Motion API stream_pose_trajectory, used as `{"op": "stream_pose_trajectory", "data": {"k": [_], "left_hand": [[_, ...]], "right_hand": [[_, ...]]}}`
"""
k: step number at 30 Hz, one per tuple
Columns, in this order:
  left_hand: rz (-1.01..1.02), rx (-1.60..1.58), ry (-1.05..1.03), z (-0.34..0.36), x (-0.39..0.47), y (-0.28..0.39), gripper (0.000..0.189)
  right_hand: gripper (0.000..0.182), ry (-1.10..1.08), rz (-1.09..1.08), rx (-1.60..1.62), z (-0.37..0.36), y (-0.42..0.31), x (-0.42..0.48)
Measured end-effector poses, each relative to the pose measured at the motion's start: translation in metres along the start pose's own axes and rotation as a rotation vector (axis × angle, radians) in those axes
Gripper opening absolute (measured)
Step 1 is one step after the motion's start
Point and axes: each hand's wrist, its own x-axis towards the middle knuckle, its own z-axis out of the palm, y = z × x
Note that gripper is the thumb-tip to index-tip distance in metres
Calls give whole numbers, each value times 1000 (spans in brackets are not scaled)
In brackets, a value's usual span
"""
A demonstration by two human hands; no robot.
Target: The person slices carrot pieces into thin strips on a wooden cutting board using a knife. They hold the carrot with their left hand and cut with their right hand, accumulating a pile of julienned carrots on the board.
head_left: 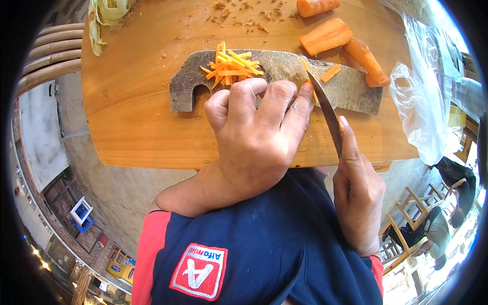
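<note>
A worn wooden chopping board (282, 63) with a hooked cut-out lies across the table before me. My left hand (257, 122) bends over it, fingers curled down onto a carrot slice (315, 97) that shows only as a thin edge beside the fingers. In my right hand (356, 187) is a dark-bladed knife (328, 108), its handle hidden by the grip and my index finger along the spine. The blade rests close beside the left fingertips. Cut carrot strips (232, 66) form a heap on the board's left part. One loose carrot stick (330, 73) lies right of the blade.
Beyond the board lie a halved carrot (326, 36) and another carrot piece (317, 7); a tapered carrot (366, 61) overlaps the board's right end. Clear plastic bags (419, 110) hang over the wooden table's (129, 126) right edge. Pale peelings (105, 19) sit far left. People (436, 232) are at right.
</note>
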Motion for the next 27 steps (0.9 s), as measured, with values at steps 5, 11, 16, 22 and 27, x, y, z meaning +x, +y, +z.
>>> {"op": "stream_pose_trajectory", "data": {"k": [5,11,16,22,27], "left_hand": [[10,3,7,1,0,0,39],[18,2,19,2,0,0,37],[13,14,18,2,0,1,35],[13,9,17,1,1,0,34],[-13,-14,20,1,1,0,31]], "right_hand": [[84,108,-123,-66,10,5,3],[86,61,-118,-55,7,4,4],[78,29,-42,109,6,7,9],[72,7,16,221,1,14,5],[70,29,70,252,-4,18,-2]]}}
